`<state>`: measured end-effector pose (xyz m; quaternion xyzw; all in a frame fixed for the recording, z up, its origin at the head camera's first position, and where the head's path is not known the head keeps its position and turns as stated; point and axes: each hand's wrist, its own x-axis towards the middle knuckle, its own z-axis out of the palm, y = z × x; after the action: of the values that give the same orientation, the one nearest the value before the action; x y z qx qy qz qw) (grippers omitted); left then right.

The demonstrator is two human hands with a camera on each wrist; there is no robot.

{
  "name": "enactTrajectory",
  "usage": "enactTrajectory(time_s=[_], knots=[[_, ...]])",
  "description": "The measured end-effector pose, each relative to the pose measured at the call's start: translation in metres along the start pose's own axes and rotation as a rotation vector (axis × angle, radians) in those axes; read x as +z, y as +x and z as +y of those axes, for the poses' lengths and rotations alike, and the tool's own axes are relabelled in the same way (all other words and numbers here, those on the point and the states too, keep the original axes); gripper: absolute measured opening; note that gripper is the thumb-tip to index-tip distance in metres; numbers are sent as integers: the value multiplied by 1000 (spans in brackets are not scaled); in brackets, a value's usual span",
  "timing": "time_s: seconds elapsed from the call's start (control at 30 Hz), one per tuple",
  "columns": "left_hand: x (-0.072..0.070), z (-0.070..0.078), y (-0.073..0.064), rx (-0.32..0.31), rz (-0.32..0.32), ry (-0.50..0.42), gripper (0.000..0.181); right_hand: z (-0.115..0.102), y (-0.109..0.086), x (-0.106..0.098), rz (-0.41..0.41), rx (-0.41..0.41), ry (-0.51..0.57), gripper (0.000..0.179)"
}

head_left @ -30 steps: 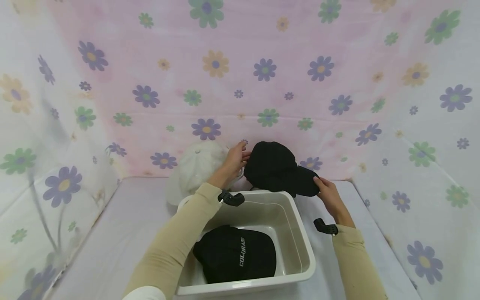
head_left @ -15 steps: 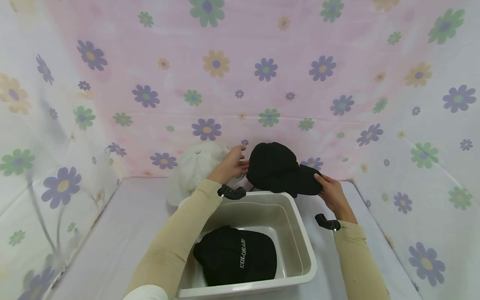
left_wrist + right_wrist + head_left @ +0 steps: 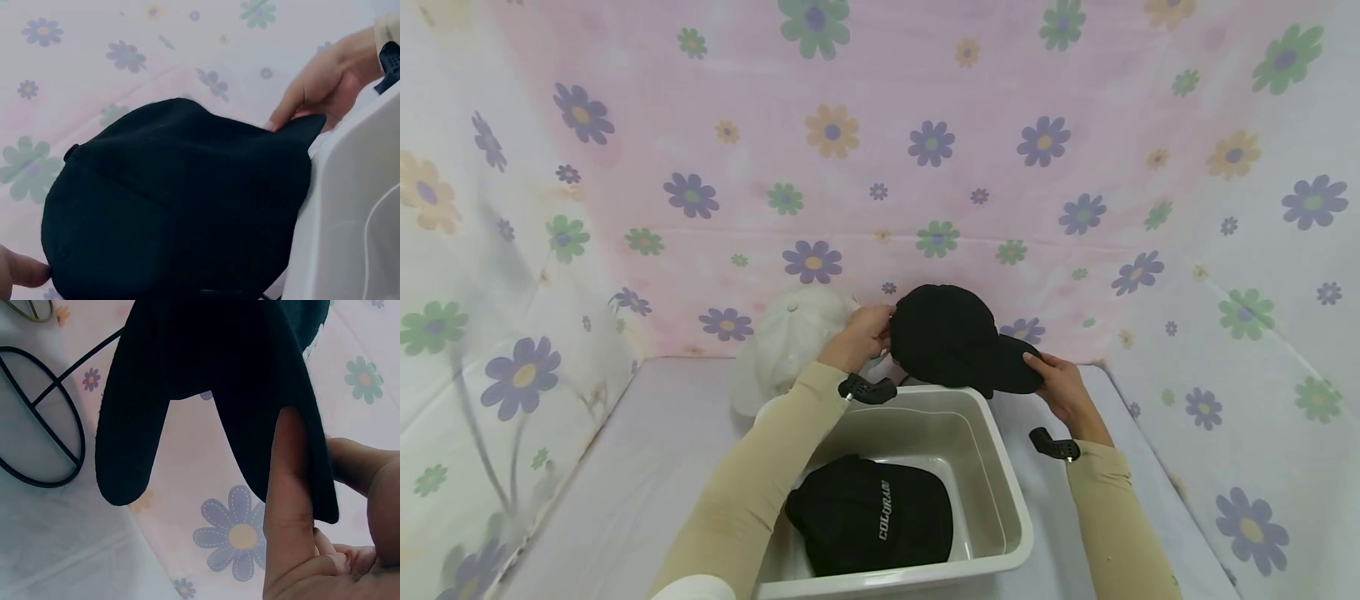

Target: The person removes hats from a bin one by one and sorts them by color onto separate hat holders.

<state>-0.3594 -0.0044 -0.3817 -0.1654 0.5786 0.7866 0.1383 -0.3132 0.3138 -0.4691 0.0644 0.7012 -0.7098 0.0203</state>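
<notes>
A black baseball cap [image 3: 943,333] stands behind the bin, its brim pointing right. My left hand [image 3: 859,337] pinches the back edge of its crown; in the left wrist view only a thumb [image 3: 28,270] shows there, against the fabric. On the other side, my right hand [image 3: 1063,396] holds the brim tip between thumb and fingers. The right wrist view has the brim [image 3: 128,444] seen edge-on from below, with one long finger lying along its underside. A second black cap [image 3: 880,512], lettered in white, lies inside the beige plastic bin [image 3: 1011,492].
Left of my left hand, a white cap [image 3: 793,337] sits behind the bin's far left corner. Black wire loops [image 3: 78,444], like a stand's base, rest on the white-covered table [image 3: 655,467]. Flowered cloth [image 3: 730,150] encloses the back and sides.
My left fingers have gone from spread beside the cap's back to closed on its edge. The right hand keeps its hold on the brim, and the cap has barely shifted.
</notes>
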Motion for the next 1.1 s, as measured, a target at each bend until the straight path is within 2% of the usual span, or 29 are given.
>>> enactTrajectory(time_s=[0.13,0.23,0.33,0.47,0.63,0.77,0.87,0.93,1.03,1.1], knots=[[2,-5,-9,58,28,-21,10,0,0,0,-1,15,-37,65],[3,-7,-15,57,6,-37,26,1,0,1,10,29,-48,65],[4,-8,-20,45,-20,-7,41,2,-1,1,15,32,-30,64],[1,-7,-26,2,-33,15,41,2,-1,1,15,24,3,63],[-2,-5,-25,-65,-83,-68,51,3,0,1,6,26,9,64],[-1,-5,-21,-65,-144,-117,58,3,1,1,0,24,7,65],[1,-6,-16,-23,-151,-100,63,1,3,1,7,26,-2,67],[2,-7,-14,18,-139,-57,65,0,4,2,20,26,-35,68],[2,-9,-11,89,-126,38,53,-2,5,5,34,34,-102,70],[0,-11,-9,114,-115,108,46,-4,5,8,40,41,-144,70]])
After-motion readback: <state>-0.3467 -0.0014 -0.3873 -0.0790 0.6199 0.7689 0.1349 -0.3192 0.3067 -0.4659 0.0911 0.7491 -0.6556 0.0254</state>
